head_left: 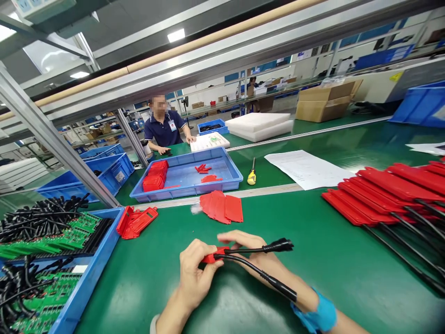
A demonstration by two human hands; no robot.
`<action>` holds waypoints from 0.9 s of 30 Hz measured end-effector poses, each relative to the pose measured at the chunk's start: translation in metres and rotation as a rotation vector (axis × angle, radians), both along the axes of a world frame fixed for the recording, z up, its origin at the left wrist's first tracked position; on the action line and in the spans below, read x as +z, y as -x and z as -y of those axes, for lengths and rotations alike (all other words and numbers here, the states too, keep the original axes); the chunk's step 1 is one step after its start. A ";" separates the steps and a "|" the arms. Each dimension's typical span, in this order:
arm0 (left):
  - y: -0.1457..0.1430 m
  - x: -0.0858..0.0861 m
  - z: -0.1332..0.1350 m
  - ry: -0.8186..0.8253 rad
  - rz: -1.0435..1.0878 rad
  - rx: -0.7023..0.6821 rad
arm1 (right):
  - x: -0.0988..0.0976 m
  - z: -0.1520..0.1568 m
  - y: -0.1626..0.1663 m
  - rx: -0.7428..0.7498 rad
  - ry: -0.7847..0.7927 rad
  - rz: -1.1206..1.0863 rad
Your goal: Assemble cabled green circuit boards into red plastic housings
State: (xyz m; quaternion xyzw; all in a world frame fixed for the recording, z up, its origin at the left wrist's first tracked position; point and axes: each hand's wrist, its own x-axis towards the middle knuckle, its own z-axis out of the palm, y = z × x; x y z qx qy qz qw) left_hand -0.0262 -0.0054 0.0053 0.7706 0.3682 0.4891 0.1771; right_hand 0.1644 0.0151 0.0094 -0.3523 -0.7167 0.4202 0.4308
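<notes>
My left hand (195,273) and my right hand (255,260) are both closed on a small red plastic housing (210,257) just above the green table. Two black cables (257,271) with round connectors leave the housing to the right; one lies across my right wrist, which wears a blue band (316,315). A loose pile of red covers (222,207) lies just beyond my hands. Further red shells (136,221) rest to the left, beside the blue bin.
A blue bin (93,273) at left holds green circuit boards and black cables. Finished red units with cables (389,192) are stacked at right. A blue tray (187,175), yellow screwdriver (252,175) and paper sheet (308,169) lie ahead; a person in navy sits opposite.
</notes>
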 end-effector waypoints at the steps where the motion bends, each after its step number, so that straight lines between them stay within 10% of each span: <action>1: 0.001 -0.001 -0.001 -0.046 -0.022 0.005 | 0.002 -0.009 -0.003 0.007 0.065 -0.003; 5: 0.002 -0.006 -0.006 -0.141 -0.073 0.023 | 0.025 -0.068 -0.009 0.053 0.433 -0.046; 13: 0.009 -0.003 -0.014 -0.361 -0.150 0.056 | 0.092 -0.160 -0.008 0.003 0.510 -0.016; 20: 0.003 0.005 -0.011 -0.632 -0.275 -0.060 | 0.006 -0.033 0.011 0.622 0.882 -0.113; 27: 0.002 -0.001 -0.015 -0.352 -0.477 -0.195 | -0.020 -0.005 0.005 0.325 0.869 -0.349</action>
